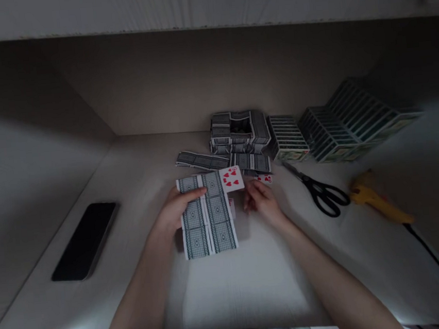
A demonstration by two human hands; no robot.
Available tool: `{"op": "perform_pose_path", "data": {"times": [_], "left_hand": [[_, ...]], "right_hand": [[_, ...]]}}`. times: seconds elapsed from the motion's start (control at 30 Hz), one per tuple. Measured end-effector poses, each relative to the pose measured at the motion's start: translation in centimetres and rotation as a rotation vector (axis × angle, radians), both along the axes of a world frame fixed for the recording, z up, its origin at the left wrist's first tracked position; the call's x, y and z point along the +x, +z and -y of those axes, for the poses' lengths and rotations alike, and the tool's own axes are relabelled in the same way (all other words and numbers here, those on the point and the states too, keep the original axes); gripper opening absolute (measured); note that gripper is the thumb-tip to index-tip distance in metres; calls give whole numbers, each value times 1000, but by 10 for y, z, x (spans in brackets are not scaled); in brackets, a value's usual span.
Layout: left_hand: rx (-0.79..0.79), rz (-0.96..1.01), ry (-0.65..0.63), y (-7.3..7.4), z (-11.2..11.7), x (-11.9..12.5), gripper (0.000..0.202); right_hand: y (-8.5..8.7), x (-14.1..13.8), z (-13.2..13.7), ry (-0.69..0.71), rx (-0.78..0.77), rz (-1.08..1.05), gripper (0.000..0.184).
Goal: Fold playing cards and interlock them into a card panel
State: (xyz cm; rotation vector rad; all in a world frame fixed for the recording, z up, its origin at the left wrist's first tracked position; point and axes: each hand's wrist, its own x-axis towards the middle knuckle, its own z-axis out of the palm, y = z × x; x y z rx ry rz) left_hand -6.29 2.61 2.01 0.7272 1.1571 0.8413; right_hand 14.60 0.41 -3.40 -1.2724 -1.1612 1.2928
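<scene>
Left hand [173, 211] pinching card panel [220, 210], long axis pointing away from body; heart card [232, 179] juts toward right hand [261, 200], fingers curled, grip unclear.

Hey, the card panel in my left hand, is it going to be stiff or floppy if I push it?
The card panel is probably light, being thin cards gripped by just your left hand at one edge. It looks fairly stiff, staying roughly flat beyond your thumb. It might flex along the white seam between columns.
</scene>
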Motion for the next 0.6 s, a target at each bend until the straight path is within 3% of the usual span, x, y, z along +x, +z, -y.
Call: {"op": "perform_pose_path", "data": {"times": [0.1,0.23,0.33,0.5,0.6], "left_hand": [[9,-30,44,1,-6,-14,29],[30,-78,78,-3,-10,-22,29],[27,-78,60,-6,-11,-20,32],[18,-66,58,-8,-11,-18,33],[38,-63,85,-9,-12,-19,34]], "right_hand": [[2,-7,5,72,231,410,28],[7,-14,14,198,377,672,57],[7,-15,16,175,333,673,57],[1,-9,11,50,172,575,25],[-2,-5,6,3,71,378,29]]}}
